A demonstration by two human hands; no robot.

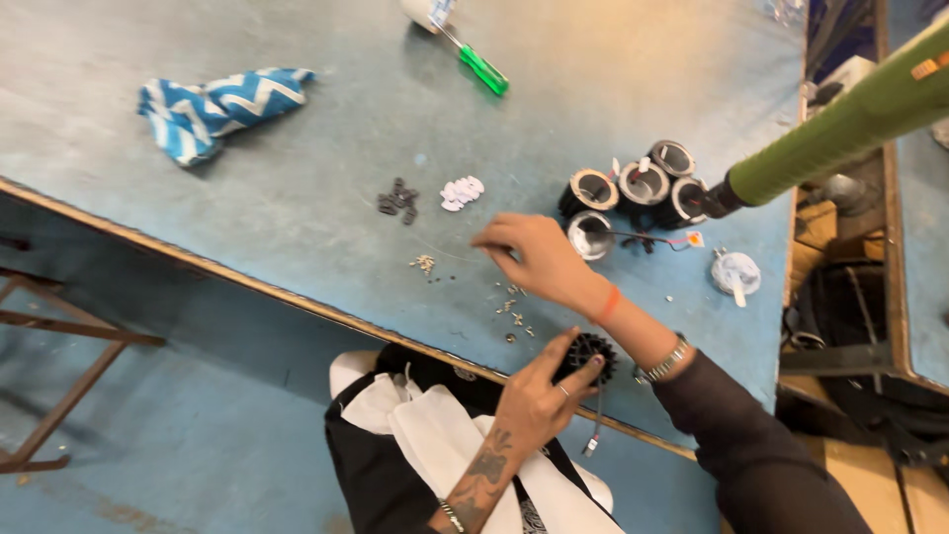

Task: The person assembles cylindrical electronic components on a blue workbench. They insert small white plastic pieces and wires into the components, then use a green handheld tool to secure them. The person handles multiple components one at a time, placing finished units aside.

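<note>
My left hand (534, 400), its forearm tattooed, grips a round black finned part (590, 353) at the table's near edge; a thin wire hangs down from it. My right hand (539, 259), with an orange band, a metal watch and a dark sleeve, reaches left across the table. Its fingertips are pinched together above scattered small screws (512, 309). Whether anything is between them is too small to see. A second small pile of screws (425, 263) lies further left.
Several black cylindrical housings with silver rims (643, 188) stand to the right, with red and black wires. Small black pieces (397, 201), white pieces (462, 191), a white round part (734, 272), a green-handled screwdriver (482, 69) and a blue zigzag cloth (217, 104) lie on the blue-grey table (297, 178). A green padded pole (840, 138) crosses upper right.
</note>
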